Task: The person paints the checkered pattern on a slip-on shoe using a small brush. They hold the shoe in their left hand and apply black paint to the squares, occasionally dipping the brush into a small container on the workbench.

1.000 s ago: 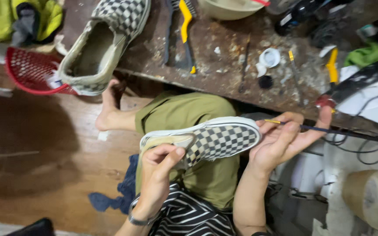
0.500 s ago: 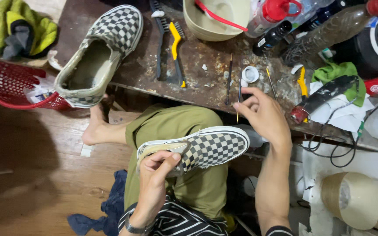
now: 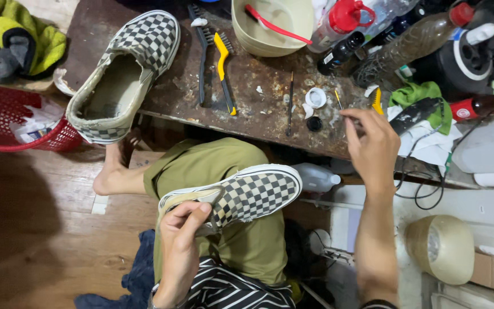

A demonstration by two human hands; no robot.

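Checkered canvas of the slip-on shoe (image 3: 241, 197) rests on my lap, near the centre of the view, and my left hand (image 3: 181, 243) grips its heel end from 7 o'clock. My right hand (image 3: 373, 146) reaches to 2 o'clock over the stained workbench (image 3: 258, 97), fingers pinched on a thin brush (image 3: 338, 100). At 10 o'clock the second checkered shoe (image 3: 124, 74) lies on the bench corner.
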